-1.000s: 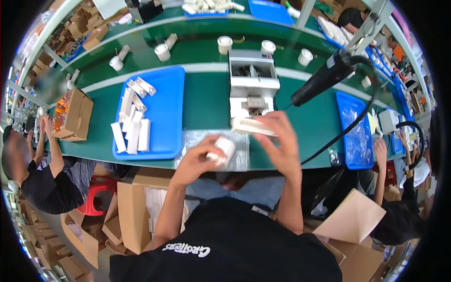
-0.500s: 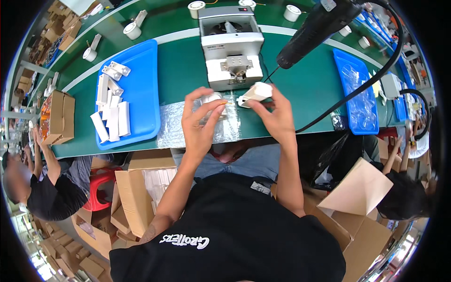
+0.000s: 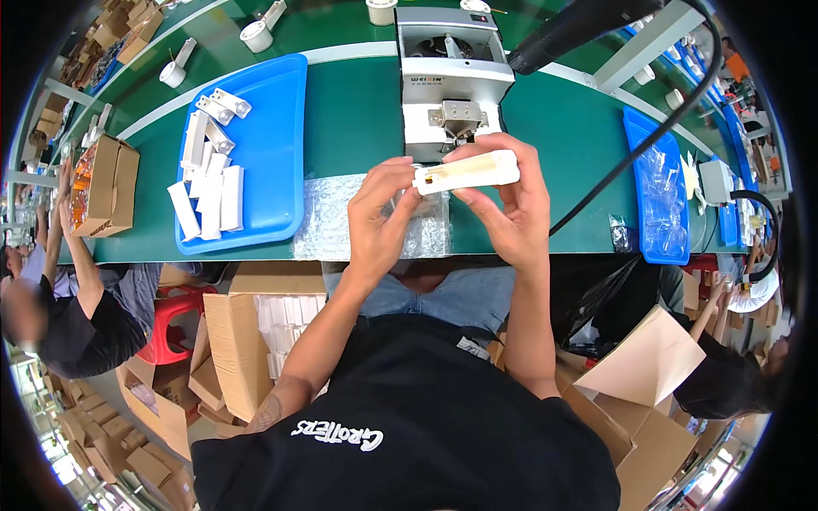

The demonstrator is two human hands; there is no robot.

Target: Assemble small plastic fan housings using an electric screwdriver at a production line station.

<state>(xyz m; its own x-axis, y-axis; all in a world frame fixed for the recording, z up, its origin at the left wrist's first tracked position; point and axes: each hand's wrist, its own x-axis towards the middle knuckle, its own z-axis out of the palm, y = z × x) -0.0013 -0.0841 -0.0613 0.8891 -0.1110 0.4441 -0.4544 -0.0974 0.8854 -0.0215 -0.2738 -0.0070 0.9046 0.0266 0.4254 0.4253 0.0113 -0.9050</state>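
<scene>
Above the bench, in front of a silver-grey machine (image 3: 456, 81), a white oblong plastic housing (image 3: 469, 173) is held crosswise between my hands. My right hand (image 3: 515, 204) grips its right part, fingers behind and thumb below. At its left end, my left hand (image 3: 382, 213) is closed, fingertips and thumb at the small yellowish opening there. Whether a wire or another small part is pinched in those fingers is hidden. Beneath my hands a sheet of clear bubble wrap (image 3: 322, 217) lies on the green bench top (image 3: 349, 111).
A blue tray (image 3: 277, 153) with several white housings (image 3: 232, 198) stands on the left. A black electric screwdriver (image 3: 567, 34) hangs at upper right, its cable curving down past my right hand. Farther right is another blue tray (image 3: 673, 238) with clear plastic. An open carton (image 3: 234, 349) stands below the bench.
The housing has turned from a slant to nearly level, and my hands have come together at it. The orange wire by my left fingers no longer shows. The whole view has shifted slightly.
</scene>
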